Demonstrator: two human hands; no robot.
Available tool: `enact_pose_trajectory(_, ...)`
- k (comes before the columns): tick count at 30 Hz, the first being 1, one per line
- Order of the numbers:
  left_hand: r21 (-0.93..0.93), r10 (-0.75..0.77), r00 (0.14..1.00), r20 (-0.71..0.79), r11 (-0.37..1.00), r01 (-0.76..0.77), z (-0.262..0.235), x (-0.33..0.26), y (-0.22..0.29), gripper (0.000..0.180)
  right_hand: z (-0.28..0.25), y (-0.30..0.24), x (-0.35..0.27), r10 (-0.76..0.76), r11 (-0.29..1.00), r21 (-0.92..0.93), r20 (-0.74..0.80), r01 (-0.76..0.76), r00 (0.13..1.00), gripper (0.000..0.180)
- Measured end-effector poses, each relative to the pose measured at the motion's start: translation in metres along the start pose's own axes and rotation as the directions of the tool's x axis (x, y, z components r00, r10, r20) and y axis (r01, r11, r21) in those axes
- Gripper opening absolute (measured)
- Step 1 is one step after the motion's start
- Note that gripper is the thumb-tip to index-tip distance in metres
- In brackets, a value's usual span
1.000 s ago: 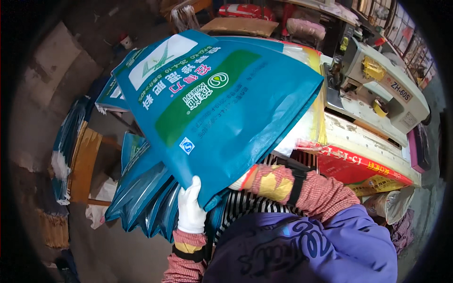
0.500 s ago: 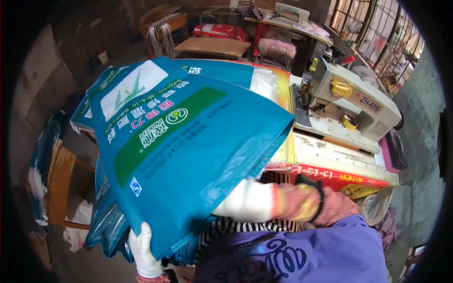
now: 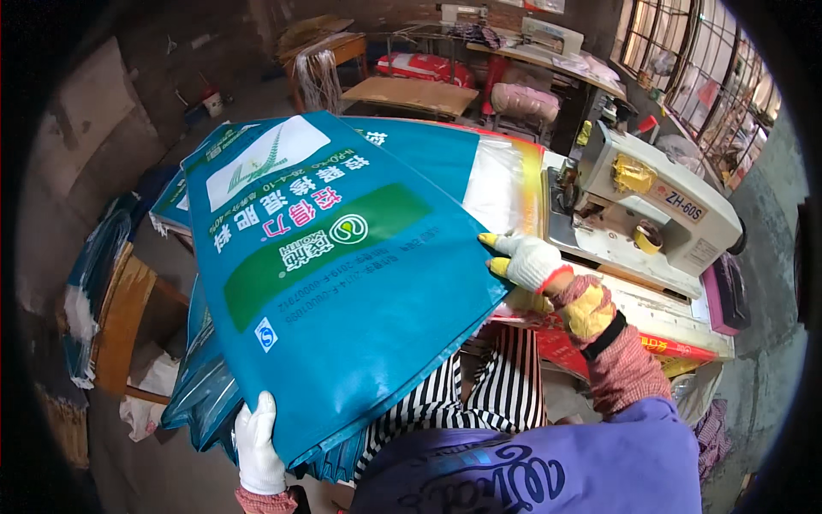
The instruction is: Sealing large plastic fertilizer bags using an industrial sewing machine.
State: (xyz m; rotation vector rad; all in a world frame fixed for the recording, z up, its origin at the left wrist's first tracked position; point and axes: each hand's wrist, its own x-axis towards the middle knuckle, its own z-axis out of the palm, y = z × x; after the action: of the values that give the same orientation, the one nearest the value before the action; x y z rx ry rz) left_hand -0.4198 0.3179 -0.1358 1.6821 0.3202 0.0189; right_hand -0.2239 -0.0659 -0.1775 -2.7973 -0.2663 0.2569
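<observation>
A large blue-green printed fertilizer bag with a dark green band lies slantwise in front of me, on top of other bags of the same kind. My left hand, in a white glove, grips its near left corner; the thumb shows and the other fingers are mostly hidden. At the bag's right corner, my right hand pinches the edge. Its white glove has yellow fingertips. Under the near edge, the folded edges of several more bags hang close to my lap.
A white sewing machine stands on the table to the right. Folded bags hang over a wooden chair at left. Farther back are a low board table, a stool with a pink cushion and another sewing machine.
My right hand has come from under the bag's near edge up to its right corner. The bag's raised right edge has dropped flatter. My left hand keeps its corner.
</observation>
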Motion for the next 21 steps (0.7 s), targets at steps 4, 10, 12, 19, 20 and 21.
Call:
enact_pose_trajectory(4,0.364,0.163,0.985,0.055,0.916,-0.171,-0.009,0.013,0.013,0.04,0.016,-0.006,-0.003,-0.02,0.999,-0.035,-0.117,0.016,0.993,0.053)
enact_pose_trajectory(10,0.328,0.23,0.961,0.152,0.906,-0.269,-0.031,0.063,0.073,0.036,0.009,-0.007,0.008,-0.025,0.952,0.304,-0.032,0.034,0.999,0.041)
enact_pose_trajectory(12,0.318,0.267,0.956,0.118,0.902,-0.291,-0.051,0.074,0.105,0.035,0.009,-0.039,0.038,-0.001,0.95,0.313,0.001,0.001,1.0,0.037)
enact_pose_trajectory(19,0.363,0.396,0.906,-0.15,0.874,-0.322,-0.176,0.096,0.111,0.031,0.04,-0.23,0.139,-0.24,0.966,0.068,-0.118,0.249,0.964,0.031)
enact_pose_trajectory(20,0.366,0.474,0.865,-0.167,0.844,-0.392,-0.194,0.098,0.096,0.032,0.048,-0.255,0.143,-0.252,0.968,-0.013,-0.118,0.252,0.961,0.027)
enact_pose_trajectory(21,0.406,0.398,0.88,-0.258,0.871,-0.275,-0.222,0.104,0.075,0.031,0.065,-0.274,0.155,-0.296,0.953,-0.107,-0.132,0.283,0.946,0.032)
